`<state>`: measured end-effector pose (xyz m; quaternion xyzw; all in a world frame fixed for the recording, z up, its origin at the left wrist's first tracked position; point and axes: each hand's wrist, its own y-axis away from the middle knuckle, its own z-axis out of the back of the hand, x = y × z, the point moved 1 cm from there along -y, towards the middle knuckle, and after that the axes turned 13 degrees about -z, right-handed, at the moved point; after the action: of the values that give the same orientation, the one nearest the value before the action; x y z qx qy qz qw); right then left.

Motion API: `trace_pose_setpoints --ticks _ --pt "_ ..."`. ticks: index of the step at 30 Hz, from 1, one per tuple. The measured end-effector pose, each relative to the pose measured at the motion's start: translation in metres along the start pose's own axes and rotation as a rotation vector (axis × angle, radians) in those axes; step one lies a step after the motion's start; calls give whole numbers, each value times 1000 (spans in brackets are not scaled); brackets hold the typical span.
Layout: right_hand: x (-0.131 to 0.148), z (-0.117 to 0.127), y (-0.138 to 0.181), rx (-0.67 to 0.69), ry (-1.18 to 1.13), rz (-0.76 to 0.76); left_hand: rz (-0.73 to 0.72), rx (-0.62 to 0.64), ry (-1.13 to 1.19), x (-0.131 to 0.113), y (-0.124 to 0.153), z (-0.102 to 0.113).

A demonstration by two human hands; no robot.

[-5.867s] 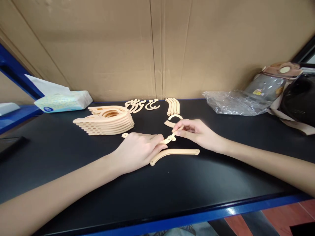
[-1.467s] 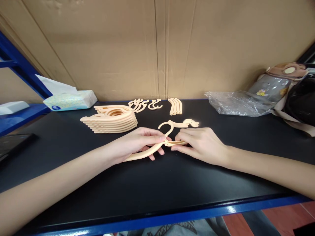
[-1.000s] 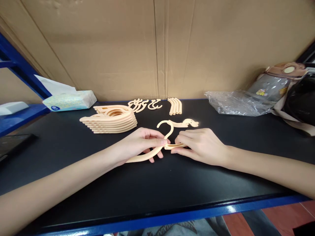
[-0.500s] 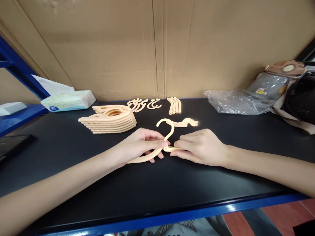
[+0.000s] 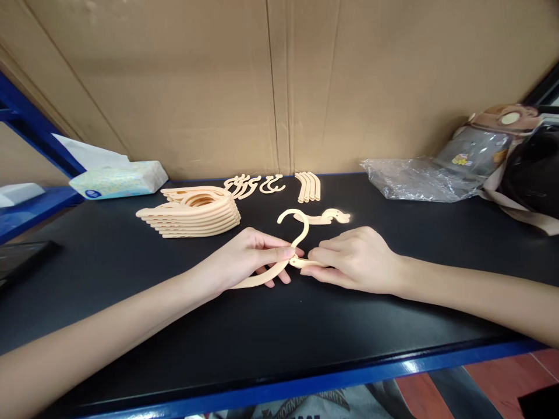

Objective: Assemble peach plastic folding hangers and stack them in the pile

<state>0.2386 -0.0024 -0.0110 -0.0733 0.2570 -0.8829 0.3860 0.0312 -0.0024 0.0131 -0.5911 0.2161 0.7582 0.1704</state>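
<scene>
Both my hands meet over the middle of a black table (image 5: 131,302) and grip the parts of one peach plastic hanger. My left hand (image 5: 244,259) pinches the left hanger arm (image 5: 257,279), with its thumb and fingers closed at the joint. My right hand (image 5: 353,259) is closed on the right hanger arm (image 5: 305,263), most of it hidden under the fingers. The hanger's hook (image 5: 293,223) rises from the joint between the two hands. Just behind the hands another loose hanger arm (image 5: 325,218) rests flat on the table.
A stack of finished peach hangers (image 5: 190,212) sits at the back left. Loose hooks (image 5: 253,185) and a row of spare arms (image 5: 308,186) lie by the cardboard wall. A tissue pack (image 5: 116,177) is far left; a clear plastic bag (image 5: 414,180) and a bottle (image 5: 489,145) are far right.
Since 5.9 s ago the left hand has picked up a hanger arm and the hook now stands at the joint. Over the last second the hands have pressed slightly closer together.
</scene>
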Motion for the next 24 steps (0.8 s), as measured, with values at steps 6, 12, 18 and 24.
trace_pose_setpoints --ticks 6,12,18,24 --pt "0 1 0 -36 -7 19 -76 71 -63 -1 -1 1" --pt "-2 1 0 -51 -1 15 -114 132 -99 2 -2 2" --pt "-3 0 1 -21 3 -3 -116 136 -109 5 -2 2" --pt "-3 -1 0 -33 13 -8 -124 137 -138 5 -2 4"
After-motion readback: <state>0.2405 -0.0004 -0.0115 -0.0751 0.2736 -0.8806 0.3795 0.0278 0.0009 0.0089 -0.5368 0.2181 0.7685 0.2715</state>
